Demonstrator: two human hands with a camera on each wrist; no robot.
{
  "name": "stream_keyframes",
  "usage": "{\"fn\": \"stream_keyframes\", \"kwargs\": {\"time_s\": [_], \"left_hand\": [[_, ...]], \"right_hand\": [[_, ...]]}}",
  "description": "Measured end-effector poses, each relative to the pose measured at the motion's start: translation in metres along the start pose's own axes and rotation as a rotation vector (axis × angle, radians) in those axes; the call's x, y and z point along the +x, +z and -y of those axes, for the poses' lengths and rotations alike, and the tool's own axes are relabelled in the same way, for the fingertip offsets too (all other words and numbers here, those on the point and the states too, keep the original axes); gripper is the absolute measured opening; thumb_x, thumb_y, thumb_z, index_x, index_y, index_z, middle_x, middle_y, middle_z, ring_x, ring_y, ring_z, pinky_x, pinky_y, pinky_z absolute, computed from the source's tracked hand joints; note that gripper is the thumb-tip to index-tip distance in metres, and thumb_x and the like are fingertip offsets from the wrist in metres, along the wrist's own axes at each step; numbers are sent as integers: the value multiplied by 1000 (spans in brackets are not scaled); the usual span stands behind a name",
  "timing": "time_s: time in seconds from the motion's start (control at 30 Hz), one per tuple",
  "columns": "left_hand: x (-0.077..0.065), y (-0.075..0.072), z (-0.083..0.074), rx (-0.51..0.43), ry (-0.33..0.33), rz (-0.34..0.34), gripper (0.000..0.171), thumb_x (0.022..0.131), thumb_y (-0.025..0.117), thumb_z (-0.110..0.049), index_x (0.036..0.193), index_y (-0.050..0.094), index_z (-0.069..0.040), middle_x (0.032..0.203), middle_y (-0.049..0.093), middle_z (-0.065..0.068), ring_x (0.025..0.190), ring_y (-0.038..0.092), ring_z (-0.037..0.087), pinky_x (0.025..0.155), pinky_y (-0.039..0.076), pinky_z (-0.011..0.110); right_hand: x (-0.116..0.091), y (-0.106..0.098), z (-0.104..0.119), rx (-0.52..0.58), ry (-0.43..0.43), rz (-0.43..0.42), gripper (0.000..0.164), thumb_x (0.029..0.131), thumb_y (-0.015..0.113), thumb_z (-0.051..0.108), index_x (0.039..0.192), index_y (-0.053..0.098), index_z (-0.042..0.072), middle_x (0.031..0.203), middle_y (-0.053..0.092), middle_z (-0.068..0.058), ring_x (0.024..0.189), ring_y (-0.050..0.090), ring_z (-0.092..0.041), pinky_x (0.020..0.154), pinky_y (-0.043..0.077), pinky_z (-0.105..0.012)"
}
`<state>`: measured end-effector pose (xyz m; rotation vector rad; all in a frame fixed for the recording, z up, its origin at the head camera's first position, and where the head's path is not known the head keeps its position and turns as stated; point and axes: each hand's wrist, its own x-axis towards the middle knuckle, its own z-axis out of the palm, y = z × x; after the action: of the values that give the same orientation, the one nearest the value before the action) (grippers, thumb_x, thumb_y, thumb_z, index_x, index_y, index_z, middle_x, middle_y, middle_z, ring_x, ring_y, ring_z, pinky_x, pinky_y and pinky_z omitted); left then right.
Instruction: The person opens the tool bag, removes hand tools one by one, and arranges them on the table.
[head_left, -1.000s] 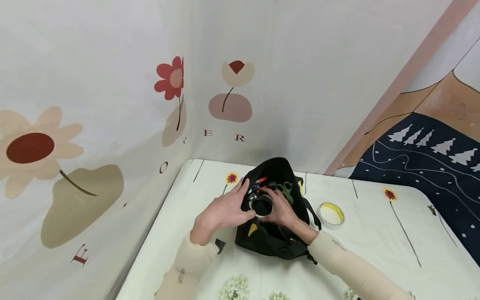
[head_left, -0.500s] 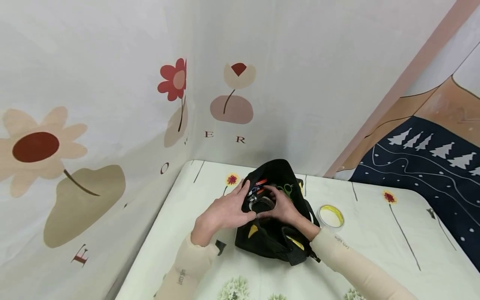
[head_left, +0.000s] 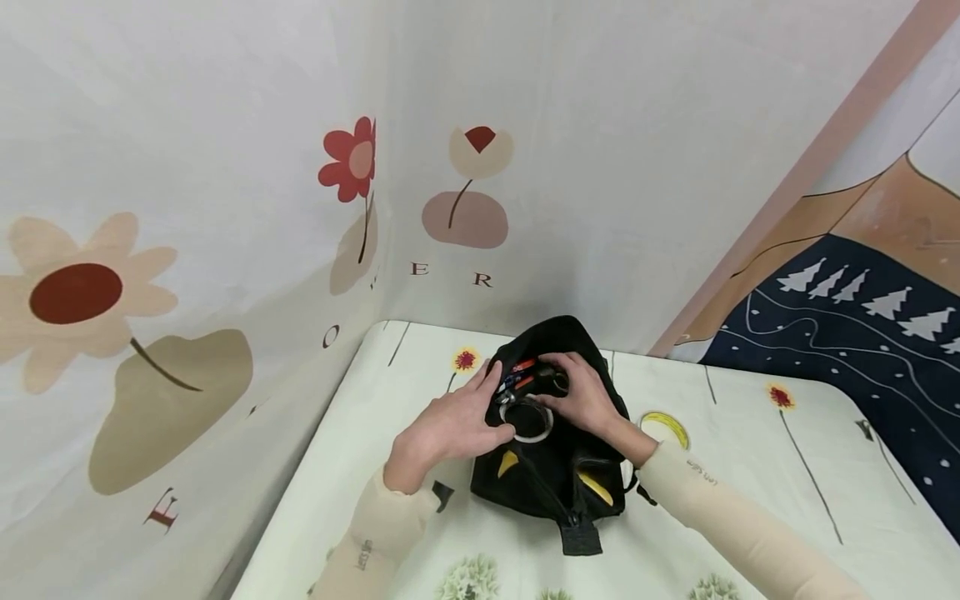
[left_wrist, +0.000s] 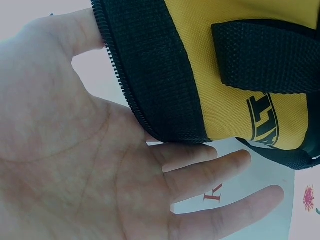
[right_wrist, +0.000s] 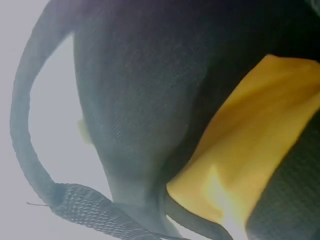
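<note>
A black and yellow tool bag (head_left: 517,492) lies with its mouth gaping upward. My left hand (head_left: 450,421) rests at the left rim, fingers mostly straight; in the left wrist view the zippered edge (left_wrist: 120,75) runs between its thumb and lower fingers. A pale-rimmed ring like a tape roll (head_left: 551,421) sits inside, close to the left thumb. My right hand (head_left: 588,400) reaches into the bag, thumb and fingers bent around a dark spot beside black and orange handles (head_left: 521,367). I cannot tell whether it grips anything. The right wrist view shows only bag fabric (right_wrist: 145,110).
Right of the bag, a yellow-lined tape roll (head_left: 671,423) lies on the white flowered tabletop (head_left: 750,467), partly covered by the right forearm. A strap end (head_left: 581,537) hangs from the bag's front. Printed cloth walls (head_left: 600,208) rise behind and to the left.
The right hand has left the pale-rimmed ring and moved up and right inside the bag, covering the green scissors. A front strap has flopped toward the viewer. The left hand has hardly moved.
</note>
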<state>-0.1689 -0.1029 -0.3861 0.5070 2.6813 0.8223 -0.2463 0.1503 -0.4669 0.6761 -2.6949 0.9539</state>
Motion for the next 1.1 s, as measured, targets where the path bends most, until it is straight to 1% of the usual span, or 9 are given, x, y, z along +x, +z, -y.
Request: {"fn": "stream_keyframes", "kwargs": {"time_s": [0.07, 0.17, 0.43, 0.6, 0.7, 0.77, 0.83, 0.97, 1.1], "left_hand": [[0, 0, 0, -6, -7, 4, 94, 105, 67, -42, 180, 17, -13, 186, 15, 9, 155, 49, 42, 111, 50, 63], [0, 1, 0, -12, -13, 9, 95, 105, 67, -42, 180, 17, -13, 186, 15, 10, 155, 49, 42, 110, 50, 64], [1, 0, 1, -11, -13, 8, 95, 105, 67, -42, 180, 16, -14, 186, 16, 12, 157, 46, 43, 115, 46, 65], [1, -3, 1, -3, -8, 3, 96, 104, 66, -42, 180, 14, -14, 185, 16, 15, 153, 51, 43, 106, 52, 60], [1, -3, 1, -4, -11, 2, 96, 104, 66, -42, 180, 14, -14, 185, 17, 15, 150, 55, 43, 100, 55, 58], [1, -4, 1, -6, -14, 1, 97, 103, 66, -42, 180, 15, -14, 185, 18, 16, 149, 56, 43, 100, 55, 57], [1, -4, 1, -8, -18, 2, 97, 103, 66, -43, 180, 15, -14, 185, 18, 15, 148, 57, 42, 99, 55, 56], [1, -3, 2, -8, -27, 4, 96, 103, 66, -43, 180, 16, -13, 185, 18, 14, 150, 55, 41, 103, 54, 57], [1, -3, 2, -13, -31, 1, 96, 103, 66, -43, 180, 16, -13, 185, 19, 14, 151, 54, 40, 105, 53, 58]], "right_hand": [[1, 2, -2, 10, -26, -9, 58, 87, 93, 3, 140, 69, -2, 136, 68, -24, 124, 67, -44, 105, 54, -63], [1, 9, -4, 23, -60, -13, 53, 86, 93, 1, 135, 72, -2, 133, 70, -22, 121, 69, -43, 102, 55, -62], [3, 28, -4, 83, -130, -34, 56, 80, 97, -2, 132, 75, 1, 125, 74, -17, 116, 70, -39, 101, 55, -61], [7, 39, -13, 118, -192, -71, 58, 77, 97, -2, 130, 75, 3, 114, 75, -13, 106, 70, -36, 94, 54, -62], [9, 48, -26, 127, -244, -97, 56, 79, 97, 2, 131, 75, 7, 113, 76, -9, 104, 70, -31, 92, 55, -54], [11, 51, -30, 128, -262, -101, 56, 79, 97, 1, 130, 75, 7, 113, 76, -9, 104, 70, -31, 91, 55, -53], [11, 52, -31, 132, -258, -89, 55, 79, 96, 0, 130, 75, 5, 113, 77, -10, 105, 70, -33, 92, 54, -55], [12, 50, -22, 126, -196, -37, 56, 78, 94, -8, 130, 74, -1, 116, 78, -17, 110, 70, -43, 97, 53, -66], [13, 50, -18, 112, -136, -9, 55, 80, 93, -10, 130, 73, -1, 117, 79, -17, 114, 69, -42, 102, 52, -64]]}}
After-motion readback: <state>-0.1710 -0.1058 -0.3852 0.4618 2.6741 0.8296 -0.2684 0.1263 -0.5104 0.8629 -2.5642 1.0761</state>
